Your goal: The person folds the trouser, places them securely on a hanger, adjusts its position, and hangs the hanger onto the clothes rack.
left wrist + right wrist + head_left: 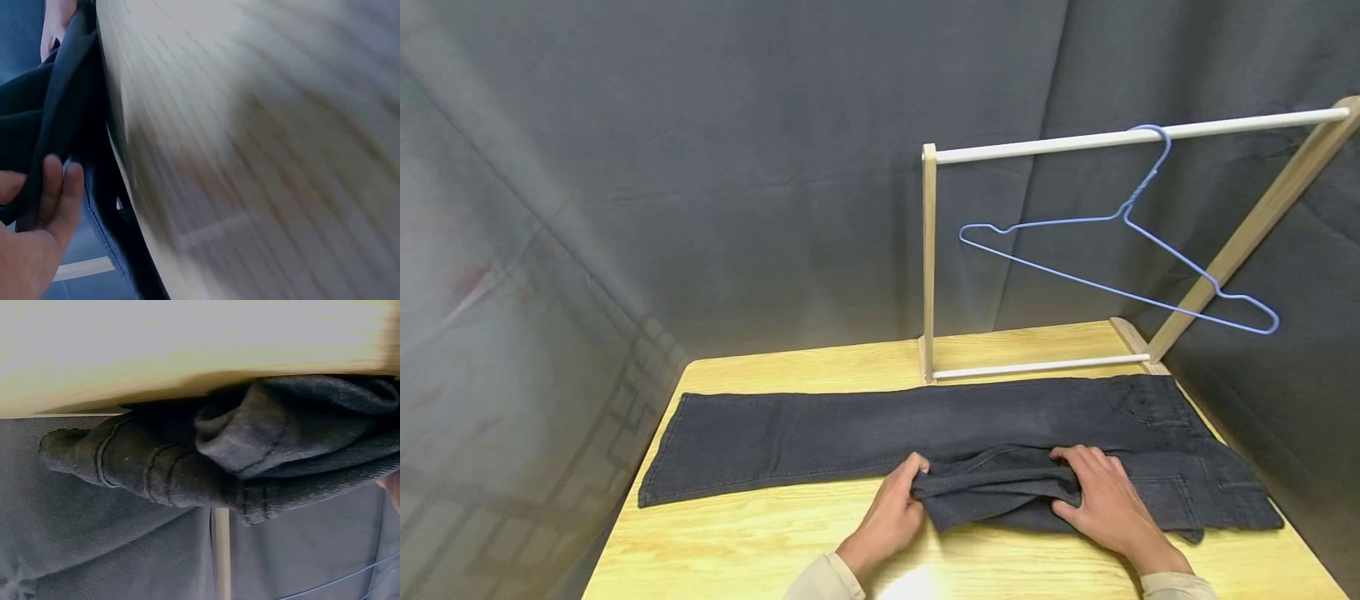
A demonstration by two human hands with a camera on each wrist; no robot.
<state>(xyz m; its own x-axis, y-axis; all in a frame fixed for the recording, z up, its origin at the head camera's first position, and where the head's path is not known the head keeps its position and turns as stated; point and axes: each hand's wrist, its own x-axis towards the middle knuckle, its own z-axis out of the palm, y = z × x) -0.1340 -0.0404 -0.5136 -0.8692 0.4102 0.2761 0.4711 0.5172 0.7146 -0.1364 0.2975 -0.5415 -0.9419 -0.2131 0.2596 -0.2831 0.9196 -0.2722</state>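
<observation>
A pair of dark jeans [850,425] lies lengthwise on the wooden table, waist at the right. The far leg stretches flat to the left; the near leg is bunched and folded back in the middle. My left hand [891,508] pinches the left end of that bunched leg between thumb and fingers. In the left wrist view, the left hand's fingers [62,187] curl round the dark cloth. My right hand [1105,500] grips the same leg farther right, thumb and fingers spread round its folds. The right wrist view shows stitched, crumpled denim [250,437] close up.
Behind the jeans stands a wooden rack with a white top rail [1037,148] and a lower white rail [1037,367]. A blue wire hanger [1060,282] hangs from the top rail. Grey curtains [775,167] surround the table [760,542] at the back and sides.
</observation>
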